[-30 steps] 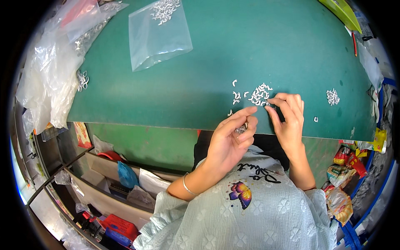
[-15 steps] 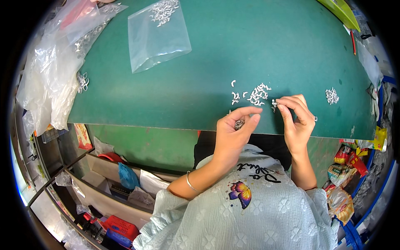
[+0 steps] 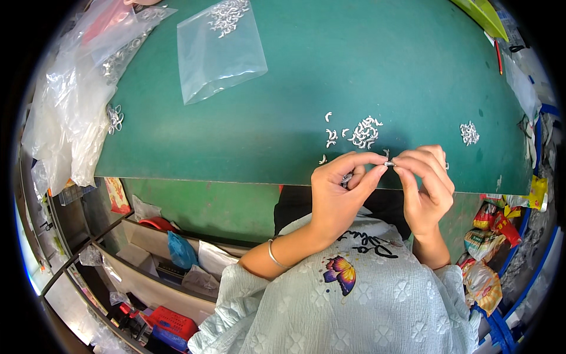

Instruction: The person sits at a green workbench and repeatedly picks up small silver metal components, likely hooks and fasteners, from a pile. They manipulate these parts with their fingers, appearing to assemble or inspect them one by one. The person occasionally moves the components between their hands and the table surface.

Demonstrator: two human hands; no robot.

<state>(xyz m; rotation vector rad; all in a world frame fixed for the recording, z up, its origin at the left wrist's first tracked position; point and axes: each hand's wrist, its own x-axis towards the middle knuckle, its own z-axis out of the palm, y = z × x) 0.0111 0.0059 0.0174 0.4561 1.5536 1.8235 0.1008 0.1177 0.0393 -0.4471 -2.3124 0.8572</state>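
Green table [image 3: 283, 118]: a wide mat-like top, its near edge right in front of the seated person.
Left hand [image 3: 339, 192]: fingers curled, thumb and forefinger pinched on the left end of a small white part [image 3: 389, 163]; more small pieces seem tucked in the palm.
Right hand [image 3: 425, 186]: fingers bent, tips pinching the same part from the right.
Part: held in the air between both hands, just over the table's near edge.
Pile [image 3: 362, 132]: loose white parts just beyond the hands.
Small heap [image 3: 469, 133]: further right.
Bag [image 3: 219, 50]: clear, flat, well away at the far left.
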